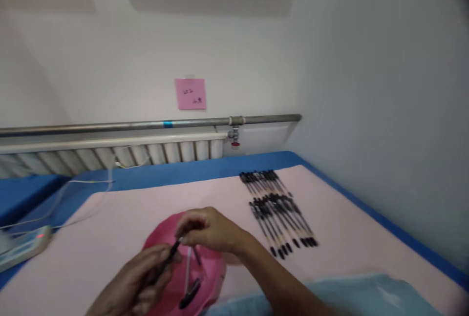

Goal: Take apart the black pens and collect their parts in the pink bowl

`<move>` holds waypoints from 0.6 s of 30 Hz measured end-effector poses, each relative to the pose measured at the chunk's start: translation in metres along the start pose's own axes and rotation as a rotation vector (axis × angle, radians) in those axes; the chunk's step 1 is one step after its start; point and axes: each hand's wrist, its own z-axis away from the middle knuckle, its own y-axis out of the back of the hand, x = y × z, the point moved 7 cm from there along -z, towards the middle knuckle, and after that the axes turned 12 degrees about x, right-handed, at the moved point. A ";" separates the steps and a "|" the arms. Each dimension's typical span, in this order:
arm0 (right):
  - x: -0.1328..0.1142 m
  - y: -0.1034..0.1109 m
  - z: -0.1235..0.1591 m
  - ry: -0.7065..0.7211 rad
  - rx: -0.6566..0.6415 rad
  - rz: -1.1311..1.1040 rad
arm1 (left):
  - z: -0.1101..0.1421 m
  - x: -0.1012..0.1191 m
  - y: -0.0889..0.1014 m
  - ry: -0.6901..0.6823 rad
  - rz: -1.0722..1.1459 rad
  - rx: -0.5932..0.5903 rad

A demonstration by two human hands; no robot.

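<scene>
Black pen held at both hands, over a pink basin.
The pen is gripped by the closed left hand; its upper end is pinched by the right hand. In the basin, a slim white rod and a blurred black piece are contained. Capped pens are laid in two rows, rightward.

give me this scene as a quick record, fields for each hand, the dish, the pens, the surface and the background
left hand: grips a dark pen-like piece
right hand: fingertips at that piece's upper end; blur hides whether they pinch it
dish: pink basin below the hands, holding a black piece and slender parts
pens: two rows, right of the basin
surface: pink sheet over blue
background: pink note on the wall, above a metal pipe
</scene>
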 end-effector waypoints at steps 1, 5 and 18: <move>-0.002 0.001 0.000 0.015 0.016 0.009 | 0.002 0.001 -0.007 0.010 -0.012 -0.058; 0.003 0.001 -0.004 0.007 0.085 -0.010 | 0.001 0.008 -0.015 -0.043 -0.031 -0.123; 0.022 -0.028 -0.004 -0.233 0.056 -0.549 | -0.001 0.018 -0.015 -0.126 0.092 -0.087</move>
